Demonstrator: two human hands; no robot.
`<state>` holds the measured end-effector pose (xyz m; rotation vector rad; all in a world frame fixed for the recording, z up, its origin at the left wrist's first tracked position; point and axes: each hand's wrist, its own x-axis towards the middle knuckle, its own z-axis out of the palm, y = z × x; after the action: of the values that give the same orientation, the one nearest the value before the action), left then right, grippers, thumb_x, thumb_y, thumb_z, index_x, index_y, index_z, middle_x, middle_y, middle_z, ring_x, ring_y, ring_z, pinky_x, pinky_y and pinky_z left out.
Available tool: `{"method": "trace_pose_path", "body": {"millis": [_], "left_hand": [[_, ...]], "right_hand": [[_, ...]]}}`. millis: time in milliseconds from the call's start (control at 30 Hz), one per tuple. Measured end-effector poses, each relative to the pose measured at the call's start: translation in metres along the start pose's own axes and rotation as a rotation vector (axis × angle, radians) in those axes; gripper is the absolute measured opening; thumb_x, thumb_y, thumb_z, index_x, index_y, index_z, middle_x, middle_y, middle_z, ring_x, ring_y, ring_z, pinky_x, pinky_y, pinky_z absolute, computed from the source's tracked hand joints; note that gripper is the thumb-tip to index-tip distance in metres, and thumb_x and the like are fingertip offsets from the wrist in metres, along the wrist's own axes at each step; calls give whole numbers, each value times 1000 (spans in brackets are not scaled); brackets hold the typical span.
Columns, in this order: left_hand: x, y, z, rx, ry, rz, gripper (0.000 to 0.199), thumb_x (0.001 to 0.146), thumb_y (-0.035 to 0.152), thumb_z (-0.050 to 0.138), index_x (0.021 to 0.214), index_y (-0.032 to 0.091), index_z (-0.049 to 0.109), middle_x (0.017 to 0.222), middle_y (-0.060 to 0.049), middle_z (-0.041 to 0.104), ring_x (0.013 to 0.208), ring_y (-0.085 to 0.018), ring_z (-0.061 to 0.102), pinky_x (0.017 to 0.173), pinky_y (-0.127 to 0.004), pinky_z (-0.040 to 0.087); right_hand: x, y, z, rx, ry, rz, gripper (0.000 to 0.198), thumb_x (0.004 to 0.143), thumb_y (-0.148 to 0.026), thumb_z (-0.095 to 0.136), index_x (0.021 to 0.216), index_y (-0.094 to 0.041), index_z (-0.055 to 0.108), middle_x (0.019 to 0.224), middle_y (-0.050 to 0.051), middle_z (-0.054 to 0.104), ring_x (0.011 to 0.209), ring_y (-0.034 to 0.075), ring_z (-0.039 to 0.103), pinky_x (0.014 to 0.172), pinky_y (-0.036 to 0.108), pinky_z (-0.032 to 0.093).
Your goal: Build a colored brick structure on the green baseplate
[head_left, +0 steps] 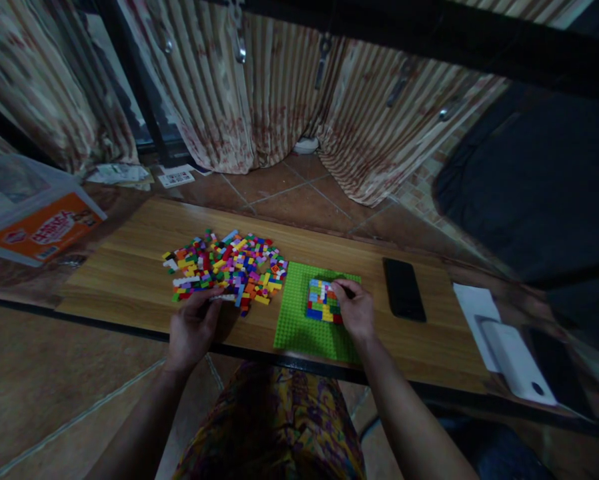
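My left hand is at the near edge of a loose pile of toy bricks in many colours. Its thumb and fingers pinch a long white brick. On a green studded baseplate sits a flat, roughly square block of bricks in blue, yellow, red and white. My right hand reaches over the block's right side, thumb and forefinger closed at its upper right corner. Whatever lies between those fingertips is hidden.
The wooden table carries a black phone right of the baseplate. A white device and paper lie at the far right. A clear plastic box with an orange label stands left. Curtains hang behind.
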<state>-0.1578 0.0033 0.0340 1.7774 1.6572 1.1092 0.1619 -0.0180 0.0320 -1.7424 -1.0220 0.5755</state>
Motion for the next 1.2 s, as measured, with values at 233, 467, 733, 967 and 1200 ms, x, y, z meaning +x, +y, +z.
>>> {"method": "trace_pose_path", "body": {"millis": [233, 467, 733, 967, 1200], "left_hand": [[1, -6, 4, -65, -1, 13, 29, 85, 39, 56, 102, 19, 69, 103, -6, 72, 98, -21, 67, 88, -33, 53], [0, -4, 4, -78, -5, 15, 29, 86, 38, 53, 101, 18, 69, 104, -7, 72, 98, -21, 67, 91, -33, 52], [-1, -4, 3, -133, -24, 13, 27, 86, 35, 53, 102, 19, 69, 104, -7, 71, 98, -22, 66, 91, -37, 51], [-2, -4, 4, -161, -40, 22, 23, 87, 32, 53, 99, 20, 68, 100, -7, 71, 95, -21, 66, 88, -35, 52], [-4, -1, 1, -171, -41, 47, 21, 89, 31, 52, 100, 21, 67, 97, -6, 71, 93, -20, 66, 84, -35, 53]], "right_hand": [[2, -4, -5, 27, -85, 30, 34, 71, -50, 66, 81, -18, 73, 81, 4, 72, 74, 20, 64, 71, 32, 48], [-7, -12, -15, -31, 40, -45, 42, 83, -53, 53, 96, -16, 70, 91, 8, 71, 80, 21, 63, 75, 35, 48], [-42, -62, 35, -330, -153, -527, 24, 90, -28, 49, 100, -21, 69, 100, 7, 67, 98, 21, 58, 89, 36, 44], [-2, -75, 93, -666, -354, -549, 31, 88, -15, 47, 107, -23, 71, 97, 7, 66, 95, 21, 56, 92, 32, 40], [15, -76, 104, -751, -489, -590, 23, 85, -18, 54, 95, -26, 73, 92, 5, 63, 86, 19, 59, 81, 28, 42]]}}
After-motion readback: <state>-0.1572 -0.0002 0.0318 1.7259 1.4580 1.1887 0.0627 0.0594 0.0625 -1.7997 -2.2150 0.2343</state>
